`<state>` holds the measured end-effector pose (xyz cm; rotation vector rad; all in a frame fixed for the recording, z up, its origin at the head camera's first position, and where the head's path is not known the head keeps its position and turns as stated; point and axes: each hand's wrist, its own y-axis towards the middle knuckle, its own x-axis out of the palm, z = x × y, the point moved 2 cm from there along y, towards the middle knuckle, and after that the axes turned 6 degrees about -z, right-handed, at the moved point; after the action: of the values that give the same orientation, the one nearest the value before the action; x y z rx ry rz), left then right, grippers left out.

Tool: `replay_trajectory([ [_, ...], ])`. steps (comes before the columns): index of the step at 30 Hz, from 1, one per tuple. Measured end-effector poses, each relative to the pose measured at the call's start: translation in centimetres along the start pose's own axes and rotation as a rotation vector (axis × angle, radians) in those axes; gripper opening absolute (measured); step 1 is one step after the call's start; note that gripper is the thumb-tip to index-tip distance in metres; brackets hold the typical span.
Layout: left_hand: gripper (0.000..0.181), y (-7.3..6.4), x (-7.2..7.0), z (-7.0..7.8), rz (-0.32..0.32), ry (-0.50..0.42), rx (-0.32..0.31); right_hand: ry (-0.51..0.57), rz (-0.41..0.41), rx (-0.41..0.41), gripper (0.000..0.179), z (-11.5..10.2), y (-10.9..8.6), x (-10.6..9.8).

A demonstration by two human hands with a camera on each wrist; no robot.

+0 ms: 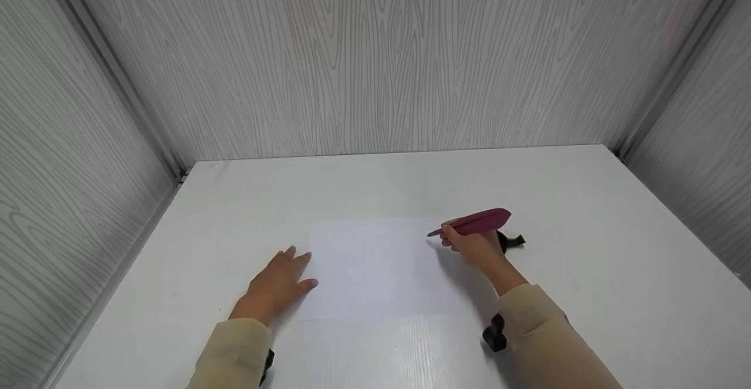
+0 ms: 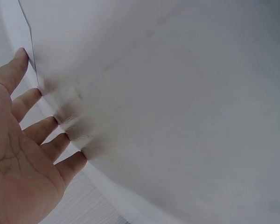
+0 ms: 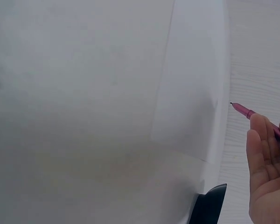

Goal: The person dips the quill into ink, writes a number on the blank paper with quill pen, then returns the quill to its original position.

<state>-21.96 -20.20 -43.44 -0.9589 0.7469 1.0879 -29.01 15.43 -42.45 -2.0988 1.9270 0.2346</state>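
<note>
A white sheet of paper [image 1: 375, 271] lies flat on the white table. My right hand [image 1: 474, 246] pinches a dark red feather pen [image 1: 486, 221] near its lower end. The pen's tip points left, over the paper's upper right part, and its plume slants back to the right. In the right wrist view the dark tip of the feather pen [image 3: 241, 109] shows beyond the fingertips. My left hand [image 1: 277, 283] rests with spread fingers at the paper's left edge. The left wrist view shows its straight fingertips [image 2: 74, 158] touching the white surface.
A black object [image 1: 513, 241] with a flared end stands just behind the right hand, partly hidden by it; the right wrist view shows a black piece [image 3: 209, 205] too. Pale wood-grain panels [image 1: 375, 60] enclose the table's back and both sides.
</note>
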Motion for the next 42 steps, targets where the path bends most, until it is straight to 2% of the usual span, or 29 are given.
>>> replay_trajectory([
  [5,0.063,0.02,-0.01,-0.06,-0.005,0.000,0.014,-0.019,-0.008,-0.036,0.024,0.32,0.02,0.27],
  [12,0.063,0.13,-0.03,-0.08,-0.002,0.011,0.010,-0.066,-0.021,0.003,0.024,0.41,-0.07,0.45],
  [16,0.063,0.10,-0.08,-0.02,-0.003,0.017,0.010,-0.044,-0.019,0.021,0.024,0.47,-0.02,0.46],
  [27,0.063,0.24,-0.05,-0.11,-0.009,0.020,0.010,-0.072,-0.048,0.021,0.025,0.64,-0.01,0.70],
  [34,0.064,0.42,-0.11,-0.09,-0.017,0.035,-0.003,0.005,-0.112,-0.063,0.023,0.73,-0.07,0.89],
  [42,0.064,0.43,-0.07,-0.19,-0.020,0.034,0.003,-0.024,-0.149,-0.091,0.024,0.81,-0.33,0.84],
])
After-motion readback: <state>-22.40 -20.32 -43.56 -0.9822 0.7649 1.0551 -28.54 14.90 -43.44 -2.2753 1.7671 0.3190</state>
